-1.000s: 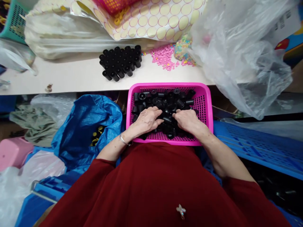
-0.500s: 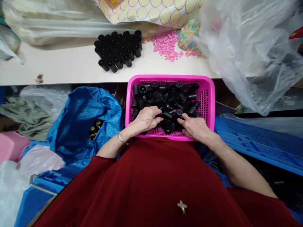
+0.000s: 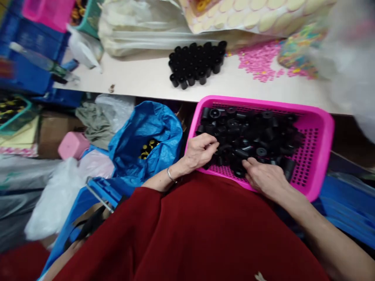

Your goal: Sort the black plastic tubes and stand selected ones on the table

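Observation:
A pink plastic basket (image 3: 318, 156) in front of my body holds a heap of short black plastic cylinders (image 3: 243, 128), some with a round flanged end showing. My left hand (image 3: 200, 152) is at the basket's near left side, thumb and fingers curled together over the heap; whatever is between the fingertips is hidden. At the near edge my right hand (image 3: 265, 178) reaches in among the cylinders, fingers bent and close together, tips partly covered. On the white table beyond, a block of black cylinders (image 3: 197, 62) stands upright in close rows.
Pink beads (image 3: 259, 60) lie scattered on the table (image 3: 140, 74) beside a bag of coloured beads (image 3: 303, 48). Left of the basket sits a blue sack (image 3: 129, 144) with black and yellow pieces inside. Clear plastic bags (image 3: 354, 74) hang at the right.
The view has swung left, so everything appears shifted right. Both hands stay at the basket; the left hand's fingers look more curled than before.

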`<state>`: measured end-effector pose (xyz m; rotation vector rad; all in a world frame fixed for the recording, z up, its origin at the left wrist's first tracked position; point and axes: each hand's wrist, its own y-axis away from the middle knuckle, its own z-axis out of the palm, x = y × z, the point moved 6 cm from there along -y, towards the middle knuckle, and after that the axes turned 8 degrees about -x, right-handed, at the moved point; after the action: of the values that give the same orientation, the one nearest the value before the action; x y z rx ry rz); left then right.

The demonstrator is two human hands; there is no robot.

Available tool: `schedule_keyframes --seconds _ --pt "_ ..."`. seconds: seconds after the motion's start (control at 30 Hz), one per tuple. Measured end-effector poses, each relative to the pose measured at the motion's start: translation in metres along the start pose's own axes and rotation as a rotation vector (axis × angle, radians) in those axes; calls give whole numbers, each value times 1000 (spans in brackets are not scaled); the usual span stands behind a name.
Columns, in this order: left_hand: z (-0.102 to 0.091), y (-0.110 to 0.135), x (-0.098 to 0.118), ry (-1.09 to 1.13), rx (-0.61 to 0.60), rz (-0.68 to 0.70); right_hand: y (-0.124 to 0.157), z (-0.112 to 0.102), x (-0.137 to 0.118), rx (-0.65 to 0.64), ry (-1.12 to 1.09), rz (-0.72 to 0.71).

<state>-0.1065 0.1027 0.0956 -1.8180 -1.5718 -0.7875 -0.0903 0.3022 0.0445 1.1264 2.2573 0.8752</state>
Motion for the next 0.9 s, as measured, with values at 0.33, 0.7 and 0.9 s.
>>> schedule_keyframes --seconds 0.33,0.7,0.9 --pt "-72 41 -64 4 620 -303 15 -17 38 479 -538 -195" --pt "60 -14 63 567 -194 226 11 -18 20 624 -2107 -203" --pt "57 -31 40 966 -269 -162 5 -36 32 654 -2093 -216"
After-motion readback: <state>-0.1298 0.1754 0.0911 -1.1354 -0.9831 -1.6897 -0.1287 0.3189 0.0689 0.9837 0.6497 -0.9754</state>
